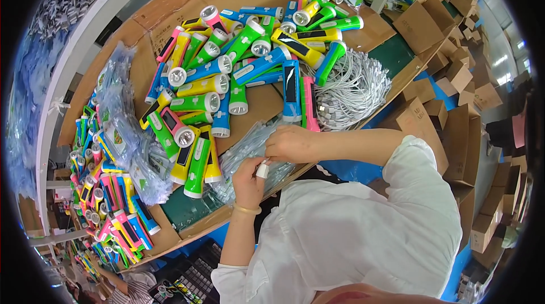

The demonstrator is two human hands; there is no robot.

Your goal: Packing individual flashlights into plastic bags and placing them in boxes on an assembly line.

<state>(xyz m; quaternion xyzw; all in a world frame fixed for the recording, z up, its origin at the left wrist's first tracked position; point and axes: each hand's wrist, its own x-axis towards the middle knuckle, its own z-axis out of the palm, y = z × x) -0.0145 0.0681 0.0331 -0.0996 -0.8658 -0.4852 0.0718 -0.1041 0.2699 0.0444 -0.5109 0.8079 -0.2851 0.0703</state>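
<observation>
Left hand (248,182) beside flashlights (227,71), cables (349,91).

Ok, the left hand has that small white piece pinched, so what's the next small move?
Probably lift one clear bag off the stack with the right hand, since it rests on that stack and the left hand holds the small white piece right beside it.

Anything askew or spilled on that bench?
Nothing damaged or spilled. The flashlights lie in a loose, unsorted heap, white cables tangled beside them. The left hand pinches a small white piece; the right hand rests on clear bags.
</observation>
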